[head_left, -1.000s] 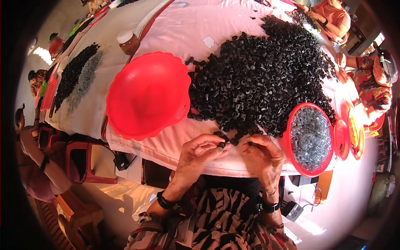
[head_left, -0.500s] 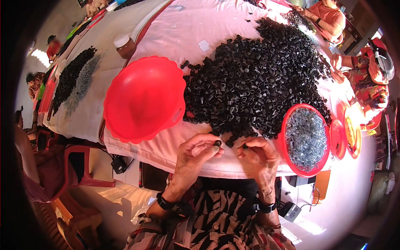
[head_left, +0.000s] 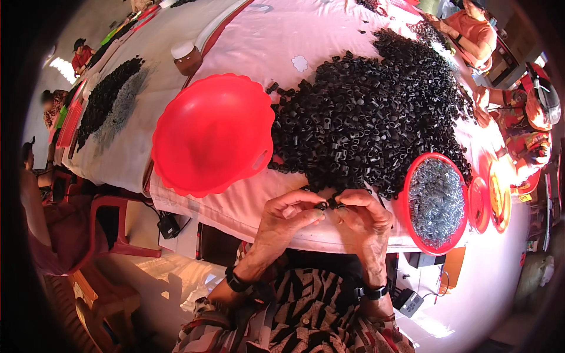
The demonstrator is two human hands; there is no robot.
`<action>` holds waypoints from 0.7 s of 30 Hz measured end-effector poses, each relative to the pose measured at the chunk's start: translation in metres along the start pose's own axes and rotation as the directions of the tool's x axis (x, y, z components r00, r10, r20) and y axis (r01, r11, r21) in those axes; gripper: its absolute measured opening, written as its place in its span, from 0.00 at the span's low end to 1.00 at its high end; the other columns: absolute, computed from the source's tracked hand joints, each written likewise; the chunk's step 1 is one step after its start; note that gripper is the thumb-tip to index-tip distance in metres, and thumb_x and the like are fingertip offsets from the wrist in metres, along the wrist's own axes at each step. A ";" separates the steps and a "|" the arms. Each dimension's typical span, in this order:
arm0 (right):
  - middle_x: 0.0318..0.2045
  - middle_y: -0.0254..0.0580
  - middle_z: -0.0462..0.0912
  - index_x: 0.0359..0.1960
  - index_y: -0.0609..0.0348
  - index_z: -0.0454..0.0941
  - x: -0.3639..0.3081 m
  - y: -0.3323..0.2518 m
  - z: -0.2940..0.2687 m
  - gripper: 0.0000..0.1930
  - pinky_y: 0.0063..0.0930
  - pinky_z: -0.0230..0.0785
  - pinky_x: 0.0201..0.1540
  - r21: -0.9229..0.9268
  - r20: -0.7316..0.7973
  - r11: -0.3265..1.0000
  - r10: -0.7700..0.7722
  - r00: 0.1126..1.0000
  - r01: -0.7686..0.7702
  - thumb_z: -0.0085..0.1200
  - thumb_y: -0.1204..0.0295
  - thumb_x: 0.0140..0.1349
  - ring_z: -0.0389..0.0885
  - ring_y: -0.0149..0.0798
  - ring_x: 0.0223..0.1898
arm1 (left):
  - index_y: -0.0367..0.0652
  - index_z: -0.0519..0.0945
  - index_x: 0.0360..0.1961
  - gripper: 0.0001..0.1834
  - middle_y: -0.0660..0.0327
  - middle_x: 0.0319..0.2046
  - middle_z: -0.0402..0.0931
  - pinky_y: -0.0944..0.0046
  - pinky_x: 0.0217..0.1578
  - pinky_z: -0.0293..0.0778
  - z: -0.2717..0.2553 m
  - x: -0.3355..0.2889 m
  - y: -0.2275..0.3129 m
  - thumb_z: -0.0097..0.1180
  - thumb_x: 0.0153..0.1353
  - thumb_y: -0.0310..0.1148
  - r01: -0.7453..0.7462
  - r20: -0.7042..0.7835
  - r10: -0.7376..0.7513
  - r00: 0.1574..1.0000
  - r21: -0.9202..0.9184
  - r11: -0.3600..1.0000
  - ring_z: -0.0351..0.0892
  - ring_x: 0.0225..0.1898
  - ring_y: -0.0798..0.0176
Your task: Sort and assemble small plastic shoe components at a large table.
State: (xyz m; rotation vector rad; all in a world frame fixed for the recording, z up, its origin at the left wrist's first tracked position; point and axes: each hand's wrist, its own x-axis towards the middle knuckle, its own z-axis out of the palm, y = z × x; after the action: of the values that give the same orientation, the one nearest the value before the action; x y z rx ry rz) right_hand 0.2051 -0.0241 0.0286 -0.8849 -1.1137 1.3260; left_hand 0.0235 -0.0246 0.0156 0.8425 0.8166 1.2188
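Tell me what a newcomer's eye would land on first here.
Probably the scalloped red bowl, left of centre on the pink cloth, and the heap of black parts to its right. Next, perhaps, the red basin of clear pieces at the heap's lower right. Near the cloth's front edge, the left hand and right hand nearly meet, a small black piece in each.

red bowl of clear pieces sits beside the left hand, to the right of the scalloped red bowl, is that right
Not quite: the head view shows the red bowl of clear pieces beside the right hand, not the left hand. It does sit to the right of the scalloped red bowl.
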 end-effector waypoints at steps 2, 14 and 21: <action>0.48 0.41 0.80 0.46 0.66 0.82 0.001 0.002 0.001 0.15 0.25 0.74 0.50 0.006 0.013 1.000 0.011 1.000 -0.011 0.54 0.91 0.59 0.80 0.32 0.48 | 0.34 0.83 0.45 0.11 0.59 0.38 0.83 0.68 0.40 0.77 0.001 0.000 0.001 0.61 0.61 0.17 0.002 -0.010 -0.001 1.000 0.010 1.000 0.81 0.37 0.69; 0.44 0.43 0.81 0.44 0.67 0.80 -0.001 -0.001 0.014 0.12 0.26 0.75 0.45 0.075 -0.070 0.997 0.034 0.997 -0.028 0.55 0.90 0.60 0.80 0.32 0.41 | 0.34 0.83 0.46 0.12 0.60 0.38 0.83 0.69 0.42 0.78 0.000 -0.001 -0.002 0.62 0.60 0.17 -0.003 0.007 0.002 1.000 0.029 1.000 0.80 0.37 0.71; 0.46 0.44 0.79 0.43 0.69 0.79 0.000 0.001 0.013 0.13 0.24 0.76 0.53 -0.024 -0.010 0.997 -0.077 0.997 0.076 0.55 0.93 0.58 0.81 0.31 0.46 | 0.33 0.83 0.46 0.12 0.60 0.39 0.83 0.70 0.41 0.77 0.000 -0.002 -0.002 0.62 0.59 0.16 0.017 0.019 -0.017 1.000 0.043 0.999 0.80 0.38 0.71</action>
State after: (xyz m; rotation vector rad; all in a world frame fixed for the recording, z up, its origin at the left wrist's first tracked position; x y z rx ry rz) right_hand 0.1925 -0.0259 0.0307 -0.8574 -1.1456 1.2461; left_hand 0.0239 -0.0265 0.0135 0.8793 0.8354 1.1800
